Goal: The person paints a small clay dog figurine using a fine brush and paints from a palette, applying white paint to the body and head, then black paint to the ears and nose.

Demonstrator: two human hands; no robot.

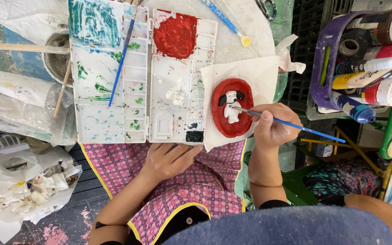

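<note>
My right hand (pixel 272 129) grips a thin blue paintbrush (pixel 296 125), whose tip touches a small white dog figure with black ears (pixel 231 106). The figure lies in a red oval clay dish (pixel 218 122) on a sheet of white paper (pixel 262 75). My left hand (pixel 169 159) rests flat on a pink checked apron (pixel 128 161), just below the open white paint palette (pixel 173 90), and holds nothing. The palette has a big red patch (pixel 175 34), a blob of white paint (pixel 175 94) and a well of black (pixel 194 136).
A second blue brush (pixel 122 59) lies across the palette's green-stained left half. A yellow-tipped blue brush (pixel 227 22) lies behind. A purple caddy (pixel 324 63) of paint bottles stands to the right. Crumpled plastic and paper (pixel 19 186) lie at the left, with a grey pot (pixel 57 56) and wooden sticks.
</note>
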